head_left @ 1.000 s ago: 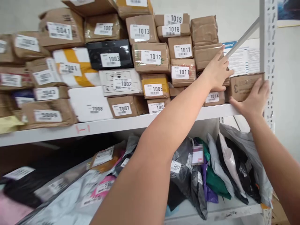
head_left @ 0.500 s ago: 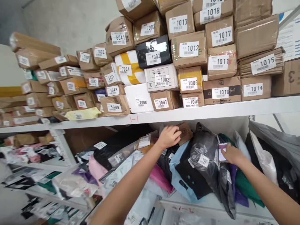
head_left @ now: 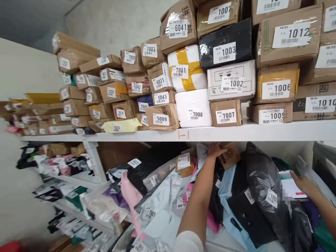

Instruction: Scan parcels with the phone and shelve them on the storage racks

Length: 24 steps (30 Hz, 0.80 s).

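My left hand [head_left: 216,150] reaches in under the upper shelf, among bagged parcels. Its thumb points right, apart from the fingers, towards a small brown cardboard box [head_left: 230,156]; the fingertips are partly hidden. A black plastic parcel [head_left: 218,185] hangs just below this hand, and a pale grey bag [head_left: 202,154] lies to its left. My right hand [head_left: 306,185] is closed on a smartphone [head_left: 292,185] with a lit, mostly white screen, part of it blurred. Beside the phone stands a dark grey plastic parcel [head_left: 262,175] with a label that seems to read 1002.
Numbered cardboard boxes and a white foam-like box [head_left: 193,105] are stacked along the upper white shelf [head_left: 147,135]. Light blue bags [head_left: 157,206] and a pink bag [head_left: 130,190] fill the level below. More shelves with parcels [head_left: 70,196] run off at left.
The view has turned left and come closer to the shelf. My left hand has reached further in beside the brown box. The phone stays in my right hand, its screen now tilted more towards me.
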{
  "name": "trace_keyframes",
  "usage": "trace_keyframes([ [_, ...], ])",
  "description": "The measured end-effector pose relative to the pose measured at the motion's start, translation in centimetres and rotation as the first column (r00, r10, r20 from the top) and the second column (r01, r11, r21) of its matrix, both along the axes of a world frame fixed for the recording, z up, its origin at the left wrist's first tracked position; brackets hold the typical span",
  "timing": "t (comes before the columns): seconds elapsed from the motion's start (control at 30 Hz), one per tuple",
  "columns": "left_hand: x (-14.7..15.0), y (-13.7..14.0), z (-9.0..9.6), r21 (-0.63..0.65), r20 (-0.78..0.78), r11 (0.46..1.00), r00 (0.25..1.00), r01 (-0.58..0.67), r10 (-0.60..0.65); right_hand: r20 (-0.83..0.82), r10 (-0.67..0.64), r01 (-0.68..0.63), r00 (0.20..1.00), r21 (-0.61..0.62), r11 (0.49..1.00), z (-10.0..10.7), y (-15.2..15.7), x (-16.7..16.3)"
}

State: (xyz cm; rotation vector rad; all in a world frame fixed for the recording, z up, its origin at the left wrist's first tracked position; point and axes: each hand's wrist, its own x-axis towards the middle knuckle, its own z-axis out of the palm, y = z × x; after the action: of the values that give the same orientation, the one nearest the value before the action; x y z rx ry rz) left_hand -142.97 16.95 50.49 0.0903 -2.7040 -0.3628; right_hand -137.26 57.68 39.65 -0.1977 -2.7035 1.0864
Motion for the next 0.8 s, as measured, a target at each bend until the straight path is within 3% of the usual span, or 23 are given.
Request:
trace_keyframes([
  [0.13, 0.6, -1.1, 1.3, -0.002, -0.002, 0.989, 0.989, 0.147, -0.147, 0.045, -0.003, 0.008, 0.999, -0.095, 0.995, 0.1, -1.0, 0.6],
  [0.23, 3.0, 0.3, 1.6, -0.043, -0.063, 0.982, 0.98, 0.184, -0.186, 0.084, 0.032, -0.012, 0.996, -0.23, 0.973, 0.2, -1.5, 1.4],
  [0.37, 9.1, 2.4, -0.8, -0.151, -0.266, 0.97, 0.937, 0.189, -0.224, 0.122, 0.092, -0.033, 0.988, -0.419, 0.907, -0.3, -1.6, 3.0],
  [0.43, 12.2, 2.1, -3.3, -0.304, -0.349, 0.911, 0.856, 0.28, -0.38, 0.127, 0.104, -0.028, 0.986, -0.496, 0.868, -0.6, -1.6, 3.8],
  [0.5, 14.5, 1.1, -6.2, -0.433, -0.363, 0.822, 0.763, 0.37, -0.535, 0.152, 0.114, 0.004, 0.982, -0.617, 0.787, -0.7, -1.5, 4.4],
  [0.57, 15.9, 0.0, -8.9, -0.474, -0.415, 0.792, 0.695, 0.385, -0.587, 0.176, 0.113, 0.06, 0.978, -0.753, 0.655, -0.5, -1.2, 4.8],
  [0.67, 16.9, -0.4, -12.1, -0.37, -0.521, 0.853, 0.678, 0.368, -0.518, 0.119, 0.059, 0.077, 0.991, -0.878, 0.473, 0.2, -0.4, 5.1],
  [0.73, 17.5, 0.6, -13.4, -0.202, -0.554, 0.903, 0.716, 0.379, -0.424, 0.072, 0.022, 0.057, 0.997, -0.92, 0.388, 0.8, 0.1, 5.4],
  [0.8, 18.0, 2.4, -14.2, 0.033, -0.586, 0.944, 0.771, 0.33, -0.249, 0.052, 0.011, 0.045, 0.999, -0.946, 0.321, 1.5, 0.2, 6.0],
])
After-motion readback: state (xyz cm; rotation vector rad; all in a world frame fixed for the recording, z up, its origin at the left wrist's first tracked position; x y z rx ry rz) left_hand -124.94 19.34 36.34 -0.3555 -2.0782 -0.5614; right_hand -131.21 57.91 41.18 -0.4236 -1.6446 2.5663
